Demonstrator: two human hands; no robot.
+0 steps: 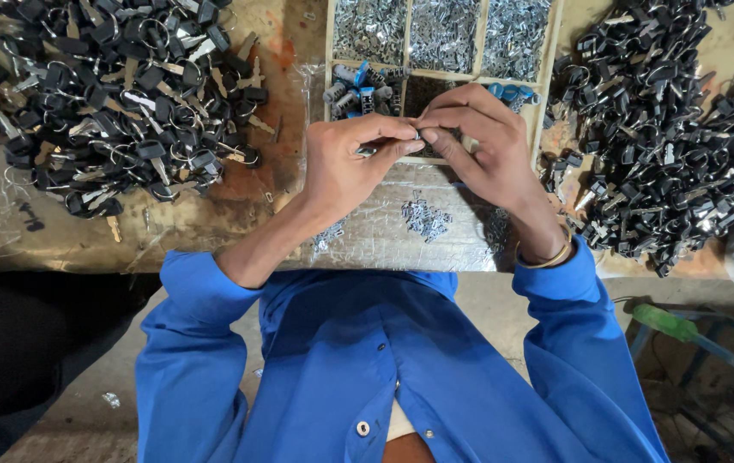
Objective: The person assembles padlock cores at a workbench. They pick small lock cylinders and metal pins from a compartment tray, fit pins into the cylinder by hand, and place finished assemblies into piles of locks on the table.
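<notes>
I see the workbench [212, 214] spread under both hands, with a heap of black-headed keys [118, 94] well off beyond my left hand and a second heap [667, 129] out past my right. Just beyond the fingertips sits a wooden compartment tray [547, 94] of small metal parts. My left hand [345, 167] and right hand [483, 150] meet fingertip to fingertip, pinching a tiny metal piece [416, 134] between them; it is too small to tell its long axis. Loose metal bits [425, 219] lie just below the wrists.
</notes>
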